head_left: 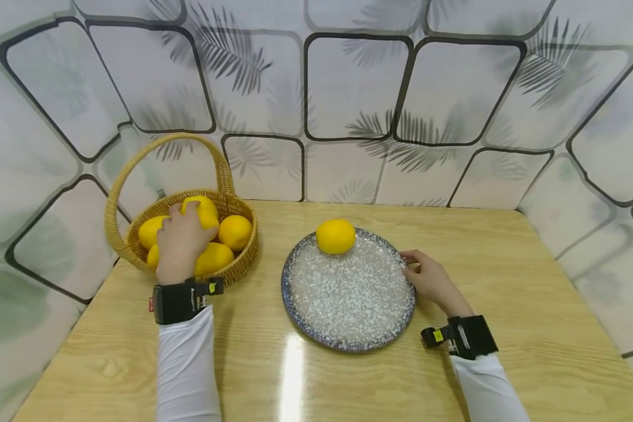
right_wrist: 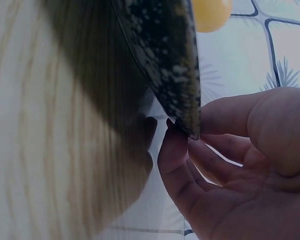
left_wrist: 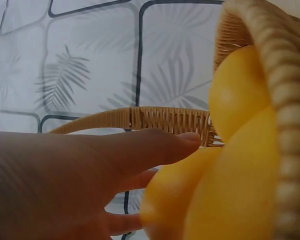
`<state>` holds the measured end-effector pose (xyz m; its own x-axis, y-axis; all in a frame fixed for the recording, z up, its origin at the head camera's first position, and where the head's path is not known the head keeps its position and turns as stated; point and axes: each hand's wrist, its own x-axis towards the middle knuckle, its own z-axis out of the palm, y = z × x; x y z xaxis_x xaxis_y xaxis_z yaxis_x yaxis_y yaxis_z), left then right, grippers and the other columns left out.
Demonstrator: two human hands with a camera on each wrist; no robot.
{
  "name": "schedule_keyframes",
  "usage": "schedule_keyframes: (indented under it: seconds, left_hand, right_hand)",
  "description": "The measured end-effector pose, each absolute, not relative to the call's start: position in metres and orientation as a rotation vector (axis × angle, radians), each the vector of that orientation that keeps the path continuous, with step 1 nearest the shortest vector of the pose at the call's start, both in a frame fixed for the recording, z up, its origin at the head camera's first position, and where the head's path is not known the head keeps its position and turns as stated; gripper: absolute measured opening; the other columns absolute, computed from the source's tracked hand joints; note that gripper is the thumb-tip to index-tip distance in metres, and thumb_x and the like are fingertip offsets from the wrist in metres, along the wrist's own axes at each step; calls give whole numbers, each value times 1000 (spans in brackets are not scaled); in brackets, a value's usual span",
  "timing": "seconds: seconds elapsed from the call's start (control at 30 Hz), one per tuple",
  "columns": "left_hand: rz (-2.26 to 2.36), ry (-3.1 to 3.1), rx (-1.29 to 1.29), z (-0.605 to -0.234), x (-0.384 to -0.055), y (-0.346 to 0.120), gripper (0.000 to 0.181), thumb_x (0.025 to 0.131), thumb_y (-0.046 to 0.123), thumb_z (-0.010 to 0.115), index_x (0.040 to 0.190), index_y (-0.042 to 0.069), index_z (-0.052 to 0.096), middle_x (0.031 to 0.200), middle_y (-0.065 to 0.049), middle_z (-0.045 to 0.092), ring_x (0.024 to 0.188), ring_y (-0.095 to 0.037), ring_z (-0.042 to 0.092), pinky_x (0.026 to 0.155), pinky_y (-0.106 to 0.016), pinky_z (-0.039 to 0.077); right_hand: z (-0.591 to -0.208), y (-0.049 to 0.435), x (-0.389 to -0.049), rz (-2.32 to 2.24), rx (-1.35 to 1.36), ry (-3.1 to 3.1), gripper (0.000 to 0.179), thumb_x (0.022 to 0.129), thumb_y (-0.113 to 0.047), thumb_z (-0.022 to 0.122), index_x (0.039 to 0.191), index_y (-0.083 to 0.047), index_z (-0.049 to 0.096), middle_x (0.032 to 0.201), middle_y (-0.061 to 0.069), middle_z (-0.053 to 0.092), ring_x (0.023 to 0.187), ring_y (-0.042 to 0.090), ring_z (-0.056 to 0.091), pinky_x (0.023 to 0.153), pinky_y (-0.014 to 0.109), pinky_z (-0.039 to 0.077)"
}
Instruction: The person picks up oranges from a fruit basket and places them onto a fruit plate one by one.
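Observation:
My left hand (head_left: 181, 240) reaches into a wicker basket (head_left: 248, 252) and grips the topmost lemon (head_left: 203, 212), which is partly hidden behind the fingers. The left wrist view shows the thumb and fingers around that lemon (left_wrist: 170, 195), beside more lemons along the basket's rim (left_wrist: 290, 125). On the table lies a round, speckled grey plate (head_left: 348, 293) with a dark blue edge. One lemon (head_left: 336, 237) sits at the plate's far side. At the plate's right edge, my right hand (head_left: 432, 278) pinches the rim (right_wrist: 187, 110) between thumb and fingers.
Several other lemons (head_left: 235, 232) fill the basket, whose tall arched handle (head_left: 117, 193) rises over it. The wooden table (head_left: 358, 387) ends at a patterned wall covering (head_left: 356, 88) behind and on both sides.

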<state>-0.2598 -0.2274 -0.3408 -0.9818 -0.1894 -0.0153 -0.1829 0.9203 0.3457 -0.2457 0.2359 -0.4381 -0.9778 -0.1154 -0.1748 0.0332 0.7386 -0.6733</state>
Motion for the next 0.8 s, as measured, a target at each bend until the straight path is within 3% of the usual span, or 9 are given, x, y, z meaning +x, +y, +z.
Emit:
schedule_keyframes:
  seconds: [0.27, 0.5, 0.8]
  left_hand:
    - [-639, -3089, 287, -348, -265, -230, 81, 98, 32, 61, 159, 0, 20, 158, -43, 13, 132, -68, 32, 103, -74, 37]
    - [-654, -3054, 299, -353, -268, -233, 78, 95, 26, 61, 157, 1, 22, 156, -41, 19, 132, -65, 33, 99, -75, 40]
    - [-685, -3006, 354, -362, -272, -236, 84, 92, 25, 71, 158, 5, 24, 154, -40, 19, 133, -64, 32, 92, -74, 46]
  right_hand:
    - [-440, 236, -247, -1068, -67, 2736, 48, 104, -14, 51, 150, -2, 45, 141, 27, 54, 117, 38, 60, 84, 39, 54]
    - [-438, 236, -248, -1049, -62, 2751, 48, 104, -13, 50, 150, -1, 44, 141, 28, 54, 118, 39, 59, 84, 38, 53]
    - [-438, 234, -247, -1039, -67, 2753, 48, 104, -13, 50, 150, 0, 44, 140, 28, 54, 116, 39, 60, 83, 38, 54]
